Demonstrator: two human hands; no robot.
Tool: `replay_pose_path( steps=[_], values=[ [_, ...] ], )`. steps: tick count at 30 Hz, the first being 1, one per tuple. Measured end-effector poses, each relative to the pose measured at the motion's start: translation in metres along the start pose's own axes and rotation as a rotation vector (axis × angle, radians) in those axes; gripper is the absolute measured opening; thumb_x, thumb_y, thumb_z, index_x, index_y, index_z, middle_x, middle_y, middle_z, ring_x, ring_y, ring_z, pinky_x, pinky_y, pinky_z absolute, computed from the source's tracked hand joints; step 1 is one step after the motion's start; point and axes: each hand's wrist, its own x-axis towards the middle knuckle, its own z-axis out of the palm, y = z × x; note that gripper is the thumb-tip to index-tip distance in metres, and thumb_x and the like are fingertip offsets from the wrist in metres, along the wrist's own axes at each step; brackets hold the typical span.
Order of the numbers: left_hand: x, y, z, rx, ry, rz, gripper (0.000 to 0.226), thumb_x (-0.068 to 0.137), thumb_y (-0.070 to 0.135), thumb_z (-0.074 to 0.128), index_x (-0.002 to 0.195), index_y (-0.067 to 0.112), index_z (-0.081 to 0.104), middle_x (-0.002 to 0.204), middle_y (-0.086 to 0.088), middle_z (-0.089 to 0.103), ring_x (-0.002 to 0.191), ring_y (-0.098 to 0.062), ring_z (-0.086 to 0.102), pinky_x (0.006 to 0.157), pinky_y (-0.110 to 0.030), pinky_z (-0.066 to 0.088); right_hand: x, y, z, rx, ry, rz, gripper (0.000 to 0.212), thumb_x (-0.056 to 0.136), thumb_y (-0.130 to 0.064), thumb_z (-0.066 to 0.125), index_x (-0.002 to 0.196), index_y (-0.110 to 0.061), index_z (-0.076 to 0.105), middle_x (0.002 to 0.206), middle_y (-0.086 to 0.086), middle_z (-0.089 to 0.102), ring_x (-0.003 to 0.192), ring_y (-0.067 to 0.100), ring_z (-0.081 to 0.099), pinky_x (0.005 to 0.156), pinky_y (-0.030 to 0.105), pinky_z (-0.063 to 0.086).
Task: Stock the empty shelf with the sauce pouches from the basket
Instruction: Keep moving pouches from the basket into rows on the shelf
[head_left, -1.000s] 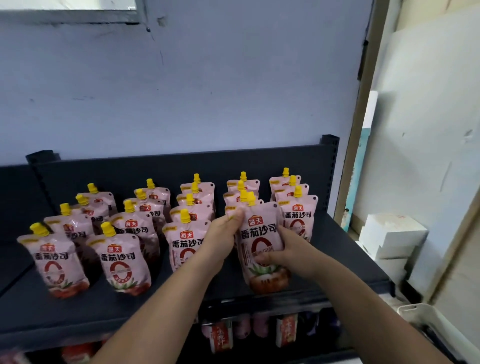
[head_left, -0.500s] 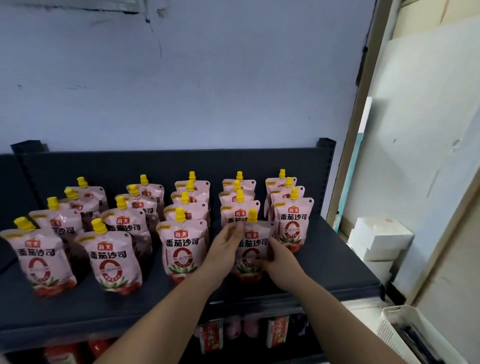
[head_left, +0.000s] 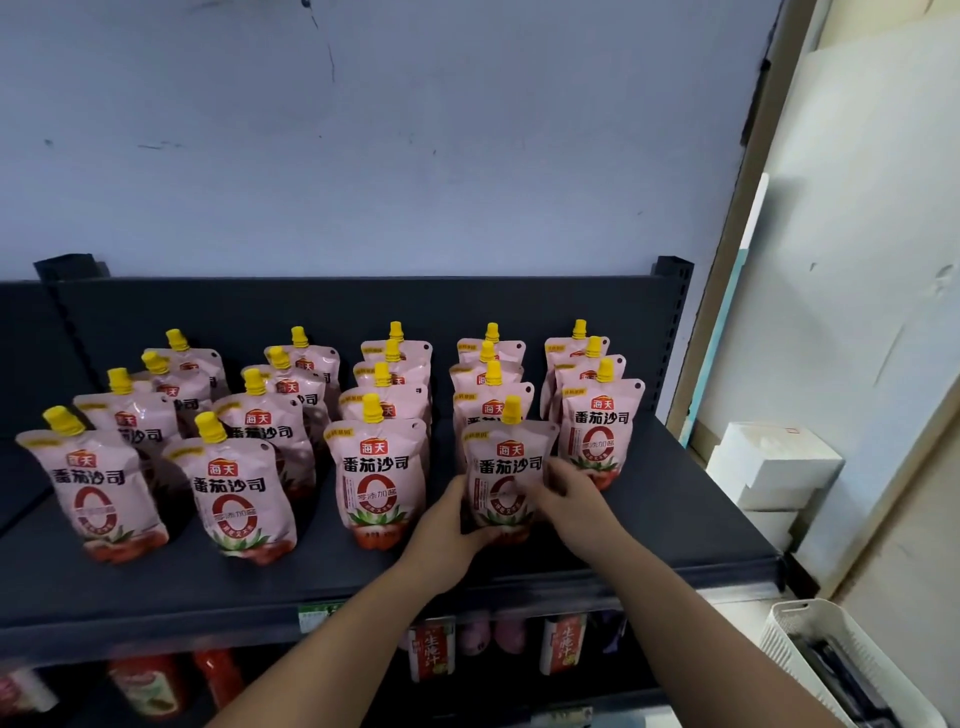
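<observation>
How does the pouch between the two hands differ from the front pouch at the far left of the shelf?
The pouch between the hands is held at its lower sides by the left hand and right hand; the far-left pouch is untouched. Fingers cover part of the held pouch's base; the far-left pouch's base shows fully. Both are pink with yellow caps, on the dark shelf.

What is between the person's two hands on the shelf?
In the head view, one upright pink sauce pouch, held at its sides by the left hand and right hand.
</observation>
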Motion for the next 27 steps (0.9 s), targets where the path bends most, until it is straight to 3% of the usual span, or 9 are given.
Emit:
replay_pose_path(
  steps=[2,6,10,13,17,18,21,25,27],
  values=[
    [0.001,-0.001,0.0,0.02,0.005,-0.002,0.057,0.085,0.011,0.074,0.132,0.028,0.045,0.12,0.017,0.06,0.114,-0.002,0.055,0.086,-0.008,0.043,0.006,-0.014,0.002,0.145,0.13,-0.036,0.012,0.097,-0.029,0.058,0.103,-0.029,0.069,0.105,-0.003,0.073,0.1,0.013,0.07,0.08,0.028,0.059],
    [0.003,-0.002,-0.002,0.072,0.005,0.01,0.058,0.086,0.016,0.073,0.133,0.03,0.041,0.116,0.026,0.054,0.113,0.002,0.05,0.082,-0.004,0.039,0.018,-0.034,0.01,0.189,0.257,-0.049,0.028,0.098,-0.031,0.056,0.081,-0.042,0.075,0.09,-0.008,0.075,0.092,0.013,0.069,0.079,0.033,0.059],
    [0.003,-0.006,-0.005,0.123,-0.027,0.049,0.064,0.086,0.019,0.074,0.139,0.026,0.038,0.128,0.017,0.056,0.12,0.0,0.049,0.095,-0.01,0.039,0.02,-0.032,0.014,0.226,0.279,-0.071,0.033,0.099,-0.031,0.054,0.075,-0.038,0.077,0.081,-0.01,0.076,0.078,0.002,0.07,0.07,0.025,0.056],
    [0.003,-0.006,-0.008,0.12,-0.037,0.04,0.064,0.086,0.02,0.074,0.139,0.026,0.038,0.126,0.018,0.055,0.119,0.0,0.049,0.092,-0.006,0.039,0.02,-0.03,0.017,0.189,0.308,-0.109,0.033,0.099,-0.032,0.054,0.075,-0.04,0.075,0.079,-0.013,0.074,0.076,-0.001,0.067,0.066,0.02,0.055],
    [0.005,-0.008,-0.009,0.105,-0.039,0.01,0.061,0.087,0.02,0.072,0.138,0.027,0.039,0.128,0.016,0.055,0.12,-0.002,0.048,0.096,-0.013,0.038,0.008,-0.019,0.006,0.199,0.143,-0.062,0.014,0.091,-0.043,0.061,0.089,-0.036,0.073,0.091,-0.016,0.075,0.085,-0.004,0.069,0.066,0.013,0.055],
    [0.005,-0.009,-0.009,0.108,-0.037,0.001,0.06,0.088,0.021,0.072,0.138,0.027,0.039,0.127,0.017,0.055,0.119,-0.002,0.048,0.093,-0.009,0.037,0.003,-0.011,0.0,0.164,0.065,-0.015,0.012,0.088,-0.041,0.066,0.097,-0.034,0.07,0.097,-0.013,0.076,0.089,-0.003,0.07,0.069,0.014,0.055],
    [0.005,-0.01,-0.009,0.097,-0.032,-0.02,0.057,0.088,0.02,0.071,0.135,0.029,0.04,0.124,0.021,0.053,0.118,0.001,0.047,0.08,0.003,0.036,-0.009,0.012,-0.012,-0.201,-0.137,0.095,0.03,0.083,-0.02,0.078,0.111,-0.025,0.067,0.105,-0.011,0.074,0.093,-0.002,0.069,0.083,0.019,0.055],
    [0.006,-0.009,-0.008,0.089,-0.021,-0.041,0.055,0.086,0.017,0.074,0.132,0.027,0.045,0.129,0.014,0.057,0.123,-0.007,0.05,0.098,-0.015,0.04,-0.009,0.016,-0.01,-0.391,-0.125,0.118,0.036,0.08,-0.014,0.079,0.114,-0.016,0.066,0.104,-0.006,0.073,0.094,0.003,0.066,0.082,0.018,0.051],
    [0.006,-0.007,-0.009,0.096,-0.014,-0.06,0.055,0.085,0.017,0.075,0.132,0.024,0.047,0.13,0.01,0.059,0.122,-0.007,0.051,0.095,-0.014,0.041,-0.008,0.016,-0.01,-0.395,-0.126,0.122,0.038,0.08,-0.017,0.08,0.114,-0.016,0.065,0.106,-0.005,0.073,0.096,0.007,0.067,0.082,0.019,0.05]
  ],
)
